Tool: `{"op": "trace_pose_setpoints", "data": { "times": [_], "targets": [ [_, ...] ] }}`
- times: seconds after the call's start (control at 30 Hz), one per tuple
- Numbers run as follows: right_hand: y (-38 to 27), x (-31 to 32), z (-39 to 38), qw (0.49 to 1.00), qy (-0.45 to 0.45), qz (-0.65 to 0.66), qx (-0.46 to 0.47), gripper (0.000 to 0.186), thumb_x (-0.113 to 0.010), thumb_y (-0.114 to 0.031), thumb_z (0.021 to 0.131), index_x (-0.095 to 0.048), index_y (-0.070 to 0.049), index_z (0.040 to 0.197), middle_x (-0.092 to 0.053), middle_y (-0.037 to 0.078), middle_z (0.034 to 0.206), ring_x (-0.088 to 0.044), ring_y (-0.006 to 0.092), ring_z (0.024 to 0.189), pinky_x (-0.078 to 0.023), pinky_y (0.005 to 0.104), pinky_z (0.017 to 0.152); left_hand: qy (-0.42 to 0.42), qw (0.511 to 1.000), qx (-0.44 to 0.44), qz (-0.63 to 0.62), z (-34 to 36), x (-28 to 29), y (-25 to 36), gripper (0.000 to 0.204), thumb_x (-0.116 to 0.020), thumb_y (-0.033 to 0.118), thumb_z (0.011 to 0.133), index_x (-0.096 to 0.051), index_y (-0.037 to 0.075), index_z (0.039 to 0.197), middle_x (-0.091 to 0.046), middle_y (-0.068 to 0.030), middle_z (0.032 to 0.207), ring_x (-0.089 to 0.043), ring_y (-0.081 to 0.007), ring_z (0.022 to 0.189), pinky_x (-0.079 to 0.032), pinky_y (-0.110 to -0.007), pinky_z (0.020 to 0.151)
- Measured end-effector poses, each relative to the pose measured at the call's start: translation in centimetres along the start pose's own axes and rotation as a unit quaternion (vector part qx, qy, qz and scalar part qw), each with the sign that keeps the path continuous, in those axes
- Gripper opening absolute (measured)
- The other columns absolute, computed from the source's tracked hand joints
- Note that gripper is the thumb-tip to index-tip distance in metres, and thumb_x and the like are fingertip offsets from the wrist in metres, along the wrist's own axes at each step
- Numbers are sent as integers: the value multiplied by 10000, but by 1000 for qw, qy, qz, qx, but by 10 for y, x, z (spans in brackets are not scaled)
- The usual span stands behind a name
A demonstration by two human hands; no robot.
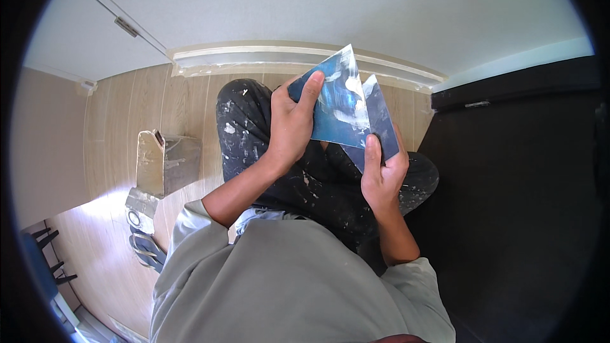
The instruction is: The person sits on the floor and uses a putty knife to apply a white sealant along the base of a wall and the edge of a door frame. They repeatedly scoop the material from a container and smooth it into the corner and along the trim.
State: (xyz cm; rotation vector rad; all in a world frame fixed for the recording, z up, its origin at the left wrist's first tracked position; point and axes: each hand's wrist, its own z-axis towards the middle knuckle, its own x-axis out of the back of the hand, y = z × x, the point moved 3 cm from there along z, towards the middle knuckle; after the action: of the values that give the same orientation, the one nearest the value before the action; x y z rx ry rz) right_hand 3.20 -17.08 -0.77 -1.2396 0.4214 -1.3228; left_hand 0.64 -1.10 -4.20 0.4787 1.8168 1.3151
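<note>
My left hand (294, 114) is closed on a thin, stiff blue card (337, 105) smeared with white, its thumb flat on the upper left part. A second card (379, 114), dark grey-blue with a white smear at its top corner, sits partly behind the first. My right hand (384, 174) grips this darker card near its lower end, thumb in front and fingers behind. That thumb's tip lies by the lower right corner of the blue card; whether it also presses on it I cannot tell. Both cards are held up over my paint-spattered dark trousers (305, 181).
A low recessed channel with a pale, smeared frame (305, 54) runs along the wall's foot. On the wood floor at left stand a smeared open box-like container (181, 164), a roll of tape (134, 218) and a flip-flop (147, 251). A large black panel (508, 203) lies at right.
</note>
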Motion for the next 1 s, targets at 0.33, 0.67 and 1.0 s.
{"op": "trace_pose_setpoints", "data": {
  "times": [0.33,0.67,1.0],
  "targets": [
    [1,1,6,995,-87,-42,12,182,-519,-75,887,-558,66,994,-559,208,867,-571,364,766,-449,375,701,-54,997,50,1,8,8,-2,333,-561,250,931,-607,-74,994,-636,-58,862,-563,-71,740,-464,-223,664],
    [30,-3,4,977,-176,46,-112,207,-539,-125,899,-571,50,1005,-610,140,865,-573,245,760,-450,370,707,-50,997,14,61,19,21,-17,345,-552,276,935,-617,-59,884,-619,-35,727,-575,-75,660,-464,-226,577],
    [38,8,7,959,121,246,-66,293,-444,-146,977,-472,58,1186,-569,126,1094,-565,156,974,-441,302,880,81,950,132,-272,-1,22,-33,378,-492,318,960,-558,-32,1086,-622,-66,977,-607,-134,858,-491,-303,790]
  ]
}}
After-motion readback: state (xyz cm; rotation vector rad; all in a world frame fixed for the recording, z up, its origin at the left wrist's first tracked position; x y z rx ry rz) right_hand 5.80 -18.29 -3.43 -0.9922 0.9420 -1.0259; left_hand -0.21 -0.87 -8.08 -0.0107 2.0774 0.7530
